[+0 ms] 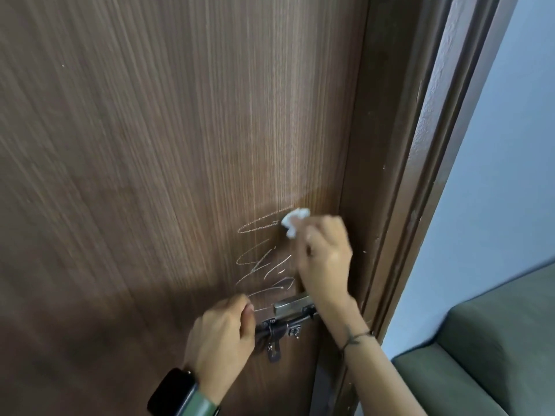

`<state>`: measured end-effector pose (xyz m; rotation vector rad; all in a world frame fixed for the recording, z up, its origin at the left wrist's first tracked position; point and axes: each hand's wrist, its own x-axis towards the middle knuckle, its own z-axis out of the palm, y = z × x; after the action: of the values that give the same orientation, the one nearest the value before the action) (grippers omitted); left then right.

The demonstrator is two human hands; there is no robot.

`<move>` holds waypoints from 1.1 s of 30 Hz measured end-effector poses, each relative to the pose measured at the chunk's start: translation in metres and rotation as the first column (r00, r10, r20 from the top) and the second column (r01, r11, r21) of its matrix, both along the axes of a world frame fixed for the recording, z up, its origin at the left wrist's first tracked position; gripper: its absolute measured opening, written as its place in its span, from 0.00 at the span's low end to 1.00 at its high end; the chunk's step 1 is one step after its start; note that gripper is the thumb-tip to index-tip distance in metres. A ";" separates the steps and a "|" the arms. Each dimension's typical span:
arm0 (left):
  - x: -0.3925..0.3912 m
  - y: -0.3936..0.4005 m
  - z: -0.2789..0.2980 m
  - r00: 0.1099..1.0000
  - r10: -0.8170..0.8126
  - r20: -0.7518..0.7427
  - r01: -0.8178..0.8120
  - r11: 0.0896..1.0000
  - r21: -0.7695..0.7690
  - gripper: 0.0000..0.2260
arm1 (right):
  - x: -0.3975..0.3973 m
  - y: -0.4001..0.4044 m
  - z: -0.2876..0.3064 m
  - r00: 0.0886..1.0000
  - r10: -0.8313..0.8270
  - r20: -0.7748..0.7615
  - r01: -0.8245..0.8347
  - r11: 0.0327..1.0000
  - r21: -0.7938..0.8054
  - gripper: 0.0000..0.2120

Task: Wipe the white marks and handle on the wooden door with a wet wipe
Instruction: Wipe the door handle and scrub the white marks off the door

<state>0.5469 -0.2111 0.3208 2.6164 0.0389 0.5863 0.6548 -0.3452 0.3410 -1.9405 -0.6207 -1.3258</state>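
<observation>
The brown wooden door [150,145] fills most of the view. White scribbled marks [264,259] run down it near its right edge. My right hand [326,256] holds a crumpled white wet wipe [294,220] against the top of the marks. Below the marks sits a metal handle [292,304], with a dark sliding bolt latch [282,328] under it. My left hand [222,334] rests on the door beside the latch with curled fingers, a dark watch on its wrist. Whether it grips the bolt is hidden.
The dark door frame [399,175] runs down the right side. A pale blue wall [510,145] lies beyond it, and a green sofa [480,355] stands at the lower right.
</observation>
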 end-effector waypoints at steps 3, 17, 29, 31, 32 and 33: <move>0.001 0.002 0.005 0.997 -0.010 0.078 0.009 1.000 0.006 0.05 | 0.004 0.014 0.016 0.998 -0.057 0.026 0.054 0.993 0.106 0.06; 0.007 0.008 0.029 0.978 -0.027 0.207 0.013 0.998 0.066 0.06 | -0.014 0.022 -0.007 0.996 0.040 0.086 -0.031 0.995 -0.099 0.07; 0.004 0.017 0.040 0.964 0.000 0.266 -0.020 0.997 0.069 0.06 | -0.013 0.041 0.013 0.993 0.030 0.112 -0.027 0.999 -0.035 0.06; 0.001 0.019 0.040 0.962 0.007 0.272 -0.025 0.998 0.062 0.07 | -0.018 0.049 0.002 0.996 0.016 0.093 -0.004 0.992 -0.125 0.05; -0.001 0.020 0.040 0.962 0.001 0.273 -0.020 0.998 0.064 0.07 | -0.022 0.050 -0.011 0.996 0.034 0.080 -0.018 0.982 -0.191 0.05; -0.003 0.021 0.040 0.961 -0.004 0.276 -0.015 0.998 0.068 0.07 | -0.026 0.048 -0.020 0.996 0.057 0.069 -0.038 0.969 -0.242 0.06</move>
<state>0.5434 -0.1903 0.3609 2.5755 -0.0636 0.9655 0.6285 -0.2975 0.3207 -2.0596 -0.8960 -1.3500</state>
